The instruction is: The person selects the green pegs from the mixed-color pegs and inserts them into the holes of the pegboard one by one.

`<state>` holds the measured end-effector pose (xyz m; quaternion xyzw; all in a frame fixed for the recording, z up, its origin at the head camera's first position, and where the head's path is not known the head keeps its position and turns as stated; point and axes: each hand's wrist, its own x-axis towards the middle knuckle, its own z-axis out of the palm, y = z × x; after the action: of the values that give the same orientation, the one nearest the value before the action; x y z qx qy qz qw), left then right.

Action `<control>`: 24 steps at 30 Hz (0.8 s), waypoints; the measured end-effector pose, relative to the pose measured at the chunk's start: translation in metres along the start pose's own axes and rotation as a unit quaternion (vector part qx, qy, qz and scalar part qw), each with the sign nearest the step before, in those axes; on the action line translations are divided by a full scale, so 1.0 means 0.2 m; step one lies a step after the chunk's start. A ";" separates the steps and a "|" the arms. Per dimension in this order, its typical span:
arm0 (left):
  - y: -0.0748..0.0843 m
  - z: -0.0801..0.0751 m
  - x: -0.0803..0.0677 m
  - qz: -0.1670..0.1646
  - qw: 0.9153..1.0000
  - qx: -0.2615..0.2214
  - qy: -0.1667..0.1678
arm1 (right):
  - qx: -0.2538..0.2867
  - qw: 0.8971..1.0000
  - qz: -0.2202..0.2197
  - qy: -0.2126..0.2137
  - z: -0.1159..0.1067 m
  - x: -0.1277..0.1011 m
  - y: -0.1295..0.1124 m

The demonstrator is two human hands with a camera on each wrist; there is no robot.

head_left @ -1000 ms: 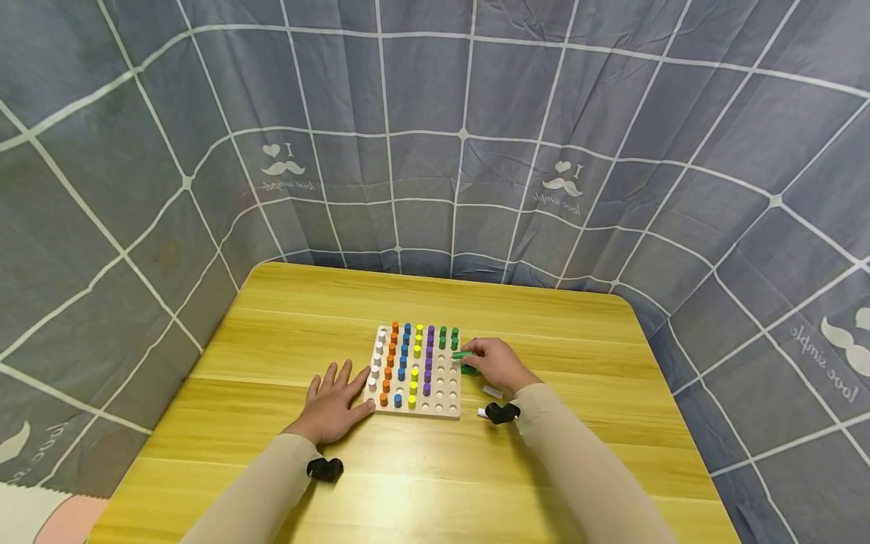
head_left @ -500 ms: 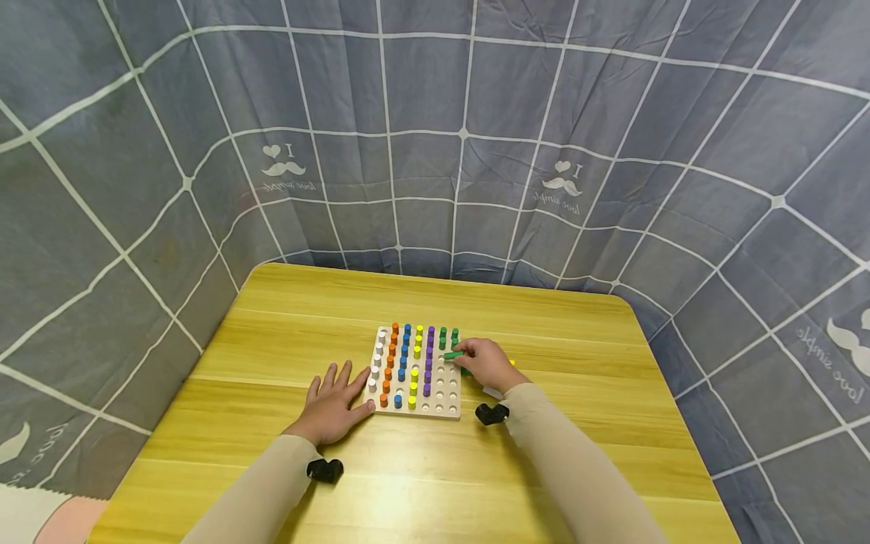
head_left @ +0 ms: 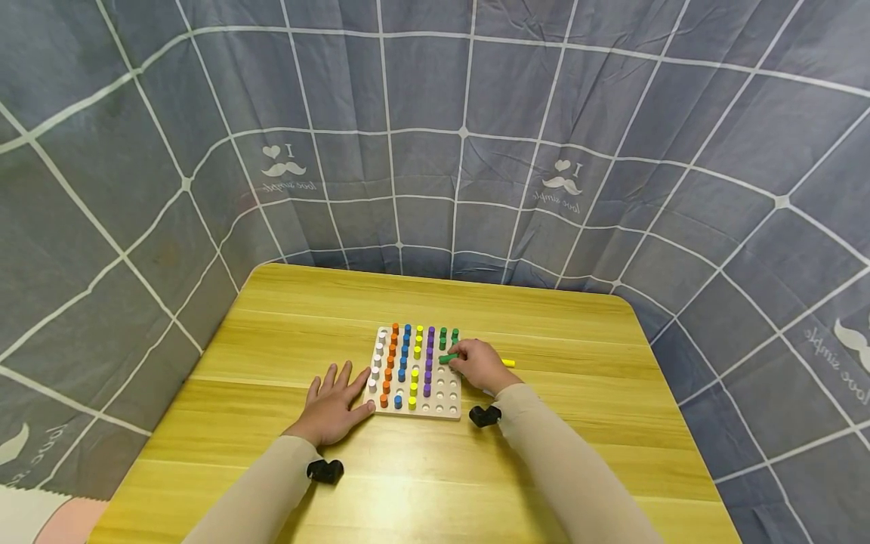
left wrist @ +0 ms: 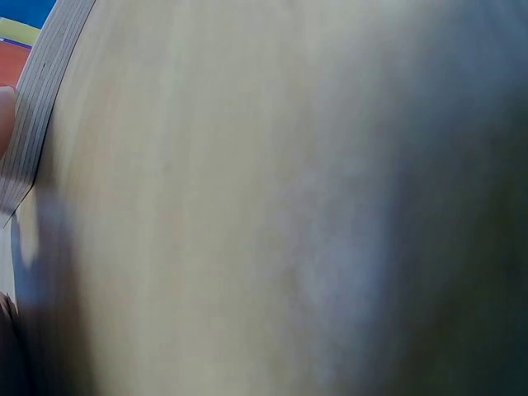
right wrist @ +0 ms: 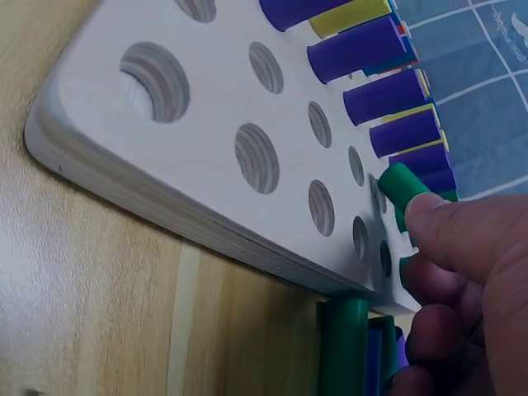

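Note:
A light wooden pegboard (head_left: 445,412) carries upright columns of white, orange, blue, yellow, purple and green pegs. Its right part has several bare holes, which show large in the right wrist view. Thumb and fingers of my right hand (head_left: 482,366) pinch a green peg (right wrist: 403,186), held tilted over the holes below the standing green pegs. My left hand (head_left: 329,412) lies with fingers spread, its thumb and index finger at the board's left edge. In the left wrist view only a blurred stretch of table, the board's edge (left wrist: 49,91) and a bit of finger appear.
Beside the board's right edge, a loose green peg (right wrist: 342,346) lies on the wooden table (head_left: 571,453), with blue and purple ones partly hidden behind it. A yellow peg (head_left: 508,363) lies right of my right hand. A grey checked curtain (head_left: 421,174) surrounds the table's back and sides.
My right hand has moved left, bringing the green peg over the board. The yellow peg has come into view, while the white pegs are now covered by the right arm. My left hand stays put.

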<state>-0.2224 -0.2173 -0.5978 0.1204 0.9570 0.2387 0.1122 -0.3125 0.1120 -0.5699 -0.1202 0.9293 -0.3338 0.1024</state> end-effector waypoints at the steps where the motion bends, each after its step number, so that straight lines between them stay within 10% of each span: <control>1: 0.00 0.00 0.00 0.000 1.000 0.000 0.000 | -0.002 1.000 0.002 0.000 0.00 0.00 0.00; 24: -0.07 -0.03 0.07 0.008 1.000 0.007 -0.006 | -0.051 0.998 0.031 0.011 0.04 0.08 -0.06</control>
<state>-0.2400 -0.2271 -0.6016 0.1299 0.9569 0.2325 0.1158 -0.3242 0.0934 -0.5696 -0.0930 0.9495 -0.2839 0.0960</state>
